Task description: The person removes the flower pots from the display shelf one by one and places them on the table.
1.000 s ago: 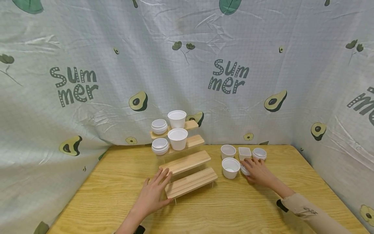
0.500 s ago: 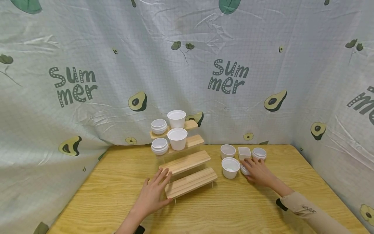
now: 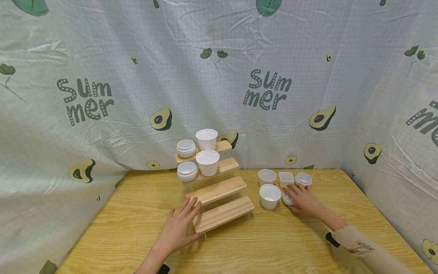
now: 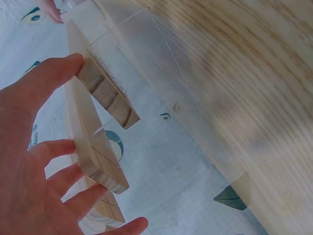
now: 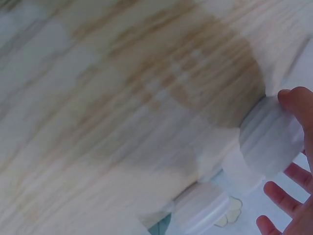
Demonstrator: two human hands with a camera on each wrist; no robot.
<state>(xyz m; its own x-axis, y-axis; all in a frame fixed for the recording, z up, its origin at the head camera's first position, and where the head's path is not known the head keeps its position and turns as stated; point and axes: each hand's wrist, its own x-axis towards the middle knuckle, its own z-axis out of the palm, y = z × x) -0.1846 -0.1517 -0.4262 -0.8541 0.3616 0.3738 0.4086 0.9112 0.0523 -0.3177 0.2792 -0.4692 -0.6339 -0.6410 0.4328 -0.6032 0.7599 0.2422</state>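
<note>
A four-step wooden display stand (image 3: 224, 215) stands left of centre in the head view. My left hand (image 3: 179, 226) rests against its left end, fingers spread and fairly straight. In the left wrist view the thumb (image 4: 63, 71) touches one board's end and fingertips touch another board. My right hand (image 3: 302, 201) holds a small round white jar (image 3: 286, 198) on the table; in the right wrist view the thumb lies on the ribbed jar (image 5: 269, 137). The hand covers part of the jar. Beside it are a white cup (image 3: 270, 197) and a square white container (image 3: 286, 179).
Behind the right hand stand another round jar (image 3: 303, 179) and a second cup (image 3: 267, 177). The stand's upper two steps bear two cups, one of them the front cup (image 3: 208, 163), and two jars, including the lower jar (image 3: 187, 172). A printed curtain (image 3: 219, 83) hangs behind the table (image 3: 239, 251).
My right hand has shifted very slightly, and a little more of the jar under it shows. The left hand and the stand have stayed in place.
</note>
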